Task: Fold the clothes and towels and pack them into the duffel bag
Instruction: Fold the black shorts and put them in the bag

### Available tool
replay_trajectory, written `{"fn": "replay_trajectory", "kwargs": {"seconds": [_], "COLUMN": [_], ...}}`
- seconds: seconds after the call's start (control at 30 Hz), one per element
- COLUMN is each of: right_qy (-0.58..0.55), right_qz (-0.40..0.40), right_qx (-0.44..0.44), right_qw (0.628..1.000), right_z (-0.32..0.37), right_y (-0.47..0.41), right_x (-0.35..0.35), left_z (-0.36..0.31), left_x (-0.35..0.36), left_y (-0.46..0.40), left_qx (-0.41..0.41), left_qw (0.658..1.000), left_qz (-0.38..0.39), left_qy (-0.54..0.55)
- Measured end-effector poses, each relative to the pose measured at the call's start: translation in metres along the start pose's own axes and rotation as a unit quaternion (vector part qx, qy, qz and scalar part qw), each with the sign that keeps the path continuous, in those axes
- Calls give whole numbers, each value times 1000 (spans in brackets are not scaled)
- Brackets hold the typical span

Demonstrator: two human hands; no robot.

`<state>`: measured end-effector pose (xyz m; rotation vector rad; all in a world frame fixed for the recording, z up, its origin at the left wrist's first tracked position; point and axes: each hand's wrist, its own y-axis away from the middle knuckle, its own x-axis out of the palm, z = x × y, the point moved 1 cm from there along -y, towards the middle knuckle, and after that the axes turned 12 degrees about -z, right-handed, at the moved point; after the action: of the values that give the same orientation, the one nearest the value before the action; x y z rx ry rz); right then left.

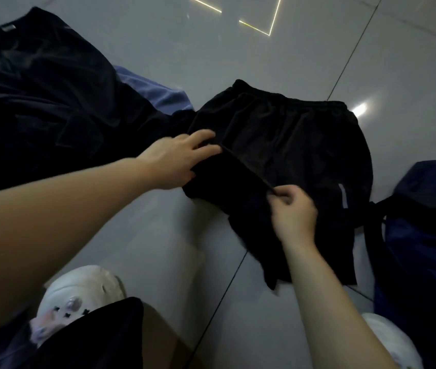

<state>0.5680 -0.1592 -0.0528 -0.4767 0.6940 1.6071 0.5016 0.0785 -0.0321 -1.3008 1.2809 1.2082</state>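
A pair of black shorts [286, 145] lay spread on the grey tiled floor [158, 41], the elastic waistband on the far side and a short pale reflective strip [344, 198] near the right hem. The near edge of the shorts was lifted and turned over, forming a straight fold line that ran between the two hands. The left hand [177, 161] lay at the left end of that fold, its fingers only loosely bent over the cloth and the thumb tucked under the edge, holding the fabric there. The right hand [294, 211] was at the right end of the fold, fingers curled in and pinching the dark fabric between thumb and fingertips. To the left, a heap of dark clothes [38, 102] lay crumpled on the floor, with a blue towel [155, 89] showing from beneath its right edge, just beside the shorts. On the right edge of the view stood a navy duffel bag [424, 249], its black strap [376, 222] reaching toward the shorts and touching their right side. At the bottom, two pale shoes [78, 294] showed by the person's legs.
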Motion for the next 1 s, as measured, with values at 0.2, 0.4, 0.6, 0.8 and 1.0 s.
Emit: {"fn": "replay_trajectory", "kwargs": {"seconds": [0.2, 0.4, 0.6, 0.8, 1.0], "right_qy": [117, 154, 234, 212, 168], "right_qz": [30, -60, 65, 75, -24], "right_qx": [81, -206, -193, -124, -59], "right_qw": [989, 964, 951, 966, 984], "right_z": [-12, -19, -24, -27, -32], "right_y": [-28, 8, 21, 22, 10], "right_x": [-21, -16, -1, -1, -17], "left_z": [7, -37, -80, -53, -14], "left_x": [0, 26, 31, 26, 22], "left_y": [-21, 13, 10, 24, 77], "left_qx": [-145, 86, 144, 145, 45], "left_qw": [989, 986, 984, 984, 988], "left_qz": [36, -131, 74, -79, -142], "left_qy": [21, 51, -74, -61, -29]}}
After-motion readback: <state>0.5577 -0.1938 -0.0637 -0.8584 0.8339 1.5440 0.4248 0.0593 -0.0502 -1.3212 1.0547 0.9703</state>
